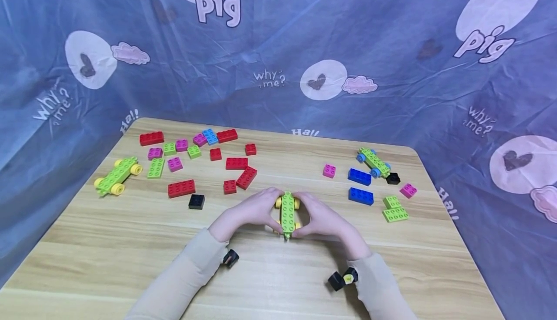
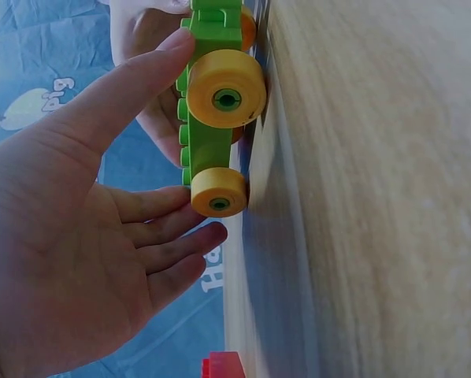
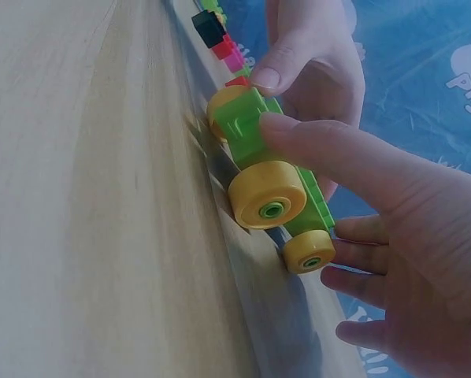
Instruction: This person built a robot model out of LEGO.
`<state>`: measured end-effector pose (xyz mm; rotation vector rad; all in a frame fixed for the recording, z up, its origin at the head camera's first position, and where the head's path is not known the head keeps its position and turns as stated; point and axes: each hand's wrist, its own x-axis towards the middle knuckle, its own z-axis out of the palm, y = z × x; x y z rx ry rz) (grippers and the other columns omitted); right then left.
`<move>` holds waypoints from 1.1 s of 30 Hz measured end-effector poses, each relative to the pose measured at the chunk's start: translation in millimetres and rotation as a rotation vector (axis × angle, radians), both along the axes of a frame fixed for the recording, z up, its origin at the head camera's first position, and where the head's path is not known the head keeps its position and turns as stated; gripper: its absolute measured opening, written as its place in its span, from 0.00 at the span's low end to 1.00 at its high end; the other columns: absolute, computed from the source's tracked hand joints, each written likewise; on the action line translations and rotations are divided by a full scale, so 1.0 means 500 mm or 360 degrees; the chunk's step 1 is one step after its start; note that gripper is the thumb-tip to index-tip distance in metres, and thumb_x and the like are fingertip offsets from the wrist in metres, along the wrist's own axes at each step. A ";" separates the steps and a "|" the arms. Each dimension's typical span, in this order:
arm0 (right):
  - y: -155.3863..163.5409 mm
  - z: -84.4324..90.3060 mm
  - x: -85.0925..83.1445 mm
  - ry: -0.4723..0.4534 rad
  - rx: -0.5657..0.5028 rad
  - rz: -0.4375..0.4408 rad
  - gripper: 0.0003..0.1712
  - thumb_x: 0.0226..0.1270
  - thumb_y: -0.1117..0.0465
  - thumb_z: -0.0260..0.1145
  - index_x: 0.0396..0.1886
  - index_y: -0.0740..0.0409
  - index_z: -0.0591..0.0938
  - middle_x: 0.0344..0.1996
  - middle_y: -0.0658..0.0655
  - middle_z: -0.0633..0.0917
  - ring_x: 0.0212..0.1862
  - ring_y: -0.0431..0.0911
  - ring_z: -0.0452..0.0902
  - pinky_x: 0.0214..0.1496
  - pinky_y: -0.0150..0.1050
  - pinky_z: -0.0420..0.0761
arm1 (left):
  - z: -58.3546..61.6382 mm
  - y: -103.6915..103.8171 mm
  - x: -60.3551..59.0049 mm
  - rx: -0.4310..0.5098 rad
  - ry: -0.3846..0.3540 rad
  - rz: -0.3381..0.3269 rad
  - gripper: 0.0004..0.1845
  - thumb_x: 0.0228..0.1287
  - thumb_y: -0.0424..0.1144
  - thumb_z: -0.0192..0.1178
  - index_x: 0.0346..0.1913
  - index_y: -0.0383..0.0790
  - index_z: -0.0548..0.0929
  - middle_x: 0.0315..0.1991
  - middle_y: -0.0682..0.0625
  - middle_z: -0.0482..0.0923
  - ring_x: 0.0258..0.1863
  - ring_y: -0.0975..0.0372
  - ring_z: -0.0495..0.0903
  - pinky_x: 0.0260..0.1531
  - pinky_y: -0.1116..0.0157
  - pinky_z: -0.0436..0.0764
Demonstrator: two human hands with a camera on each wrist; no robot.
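Observation:
A green wheeled car base (image 1: 287, 212) with yellow wheels stands on the wooden table (image 1: 130, 262), near the middle. My left hand (image 1: 254, 209) cups its left side and my right hand (image 1: 321, 217) cups its right side. In the left wrist view my left hand (image 2: 86, 236) has its thumb on the green car base (image 2: 208, 47), with its fingers beside the small yellow wheel (image 2: 218, 191). In the right wrist view my right hand (image 3: 401, 205) lays its thumb on the green car base (image 3: 255, 130), its fingers next to a wheel (image 3: 308, 252).
A second green car (image 1: 116, 175) with yellow wheels sits at the left; a third (image 1: 373, 162) with blue wheels sits at the right. Red, pink and green bricks (image 1: 237, 163) lie scattered behind, blue bricks (image 1: 360, 196) to the right. Blue cloth (image 1: 278, 44) surrounds the table.

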<state>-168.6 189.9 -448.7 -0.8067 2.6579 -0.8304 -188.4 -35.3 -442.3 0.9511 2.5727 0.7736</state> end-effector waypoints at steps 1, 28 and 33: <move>0.001 0.002 0.000 -0.0015 -0.0007 -0.0002 0.60 0.41 0.46 0.81 0.72 0.63 0.63 0.68 0.64 0.70 0.70 0.57 0.66 0.72 0.54 0.66 | 0.001 0.000 0.000 0.0000 0.0003 -0.0001 0.53 0.41 0.51 0.80 0.67 0.29 0.67 0.63 0.39 0.72 0.63 0.51 0.72 0.66 0.57 0.71; 0.156 0.018 -0.162 0.0248 -0.0306 -0.0790 0.26 0.60 0.66 0.70 0.57 0.70 0.77 0.52 0.71 0.82 0.55 0.64 0.78 0.60 0.56 0.76 | 0.006 0.003 0.003 -0.0022 -0.0071 0.0034 0.53 0.41 0.50 0.80 0.69 0.30 0.65 0.65 0.40 0.70 0.65 0.52 0.70 0.68 0.57 0.68; 0.158 0.015 -0.180 0.0139 -0.0182 -0.0828 0.30 0.60 0.62 0.71 0.61 0.68 0.74 0.56 0.71 0.80 0.58 0.65 0.75 0.62 0.57 0.74 | 0.005 0.005 0.002 -0.0020 -0.0086 0.0039 0.54 0.41 0.50 0.80 0.70 0.30 0.65 0.66 0.40 0.70 0.65 0.52 0.70 0.68 0.57 0.68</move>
